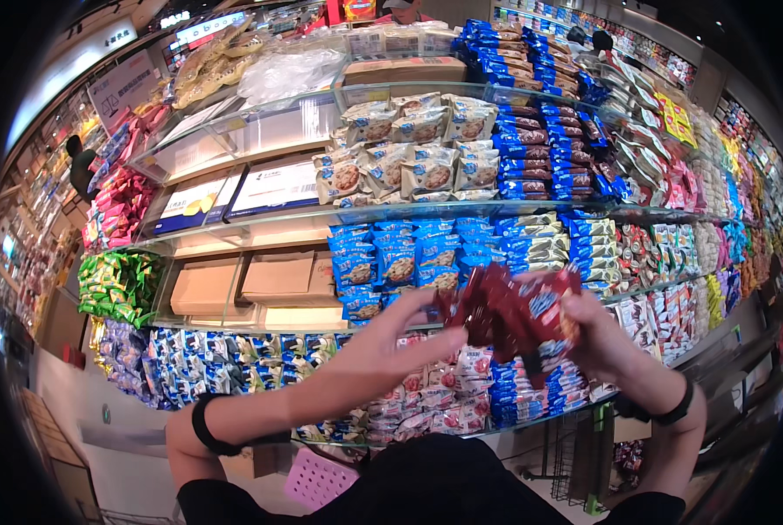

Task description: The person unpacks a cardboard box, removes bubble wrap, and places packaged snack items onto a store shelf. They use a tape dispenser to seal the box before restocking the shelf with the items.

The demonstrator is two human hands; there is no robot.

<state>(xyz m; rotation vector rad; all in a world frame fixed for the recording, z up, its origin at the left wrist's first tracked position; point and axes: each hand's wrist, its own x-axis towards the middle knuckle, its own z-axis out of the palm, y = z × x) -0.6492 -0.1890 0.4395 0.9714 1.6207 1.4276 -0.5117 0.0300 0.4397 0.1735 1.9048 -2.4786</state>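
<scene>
In front of my chest I hold a bunch of dark red snack packets (519, 312) above the shelf. My right hand (595, 335) grips their right end, thumb on the front. The left end of the bunch lies between the thumb and fingers of my left hand (408, 338); some of those fingertips are hidden behind the wrappers. Just beyond the bunch stand rows of blue cookie packets (398, 259). Below my hands lie white and pink packets (453, 387), with blue and pink packets (519, 397) to their right.
Tiered shelving has glass edges (391, 213). Cream cookie packets (424, 170) and stacked dark brown and blue packets (522, 154) fill the tier above. Brown cardboard boxes (276, 279) sit left, beside green packets (119, 285). A pink perforated basket (319, 479) is low in front. People stand farther off.
</scene>
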